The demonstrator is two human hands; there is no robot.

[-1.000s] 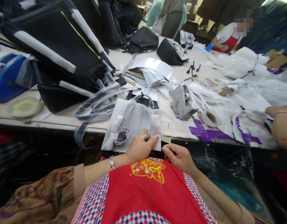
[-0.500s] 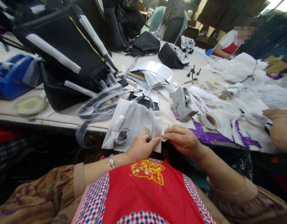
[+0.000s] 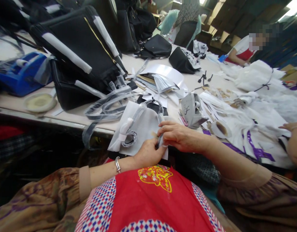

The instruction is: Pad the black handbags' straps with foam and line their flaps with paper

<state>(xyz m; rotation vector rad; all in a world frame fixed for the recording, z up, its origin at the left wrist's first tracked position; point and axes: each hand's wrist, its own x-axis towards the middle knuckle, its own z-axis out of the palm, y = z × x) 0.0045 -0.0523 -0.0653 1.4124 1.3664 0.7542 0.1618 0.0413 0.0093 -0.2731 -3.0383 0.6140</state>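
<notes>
On my lap against the table edge stands a handbag (image 3: 145, 125) with white wrapping sheet over its front. Clear film covers its raised handle (image 3: 141, 111), and a coiled strap (image 3: 129, 138) is bundled in white wrap at its left. My left hand (image 3: 148, 152) is closed on the bag's lower right, thumb toward the right edge. Just above it, my right hand (image 3: 174, 135) has bent fingers pressed together on the white wrapping at the handle's right foot. A small tan piece (image 3: 153, 134) shows partly beside my fingers; the fingertips are largely hidden.
Black bags (image 3: 73, 48) stand at the left beside a blue tape dispenser (image 3: 27, 74) and a tape roll (image 3: 39, 102). Paper sheets (image 3: 163, 80) lie ahead. Right are a grey-white container (image 3: 193, 111), another roll (image 3: 221, 129), white wrapping and a co-worker's hand (image 3: 294, 129).
My right hand has moved left from beside the bag onto its right edge, where the small tan piece it pinched no longer shows. The whole view has shifted slightly.
</notes>
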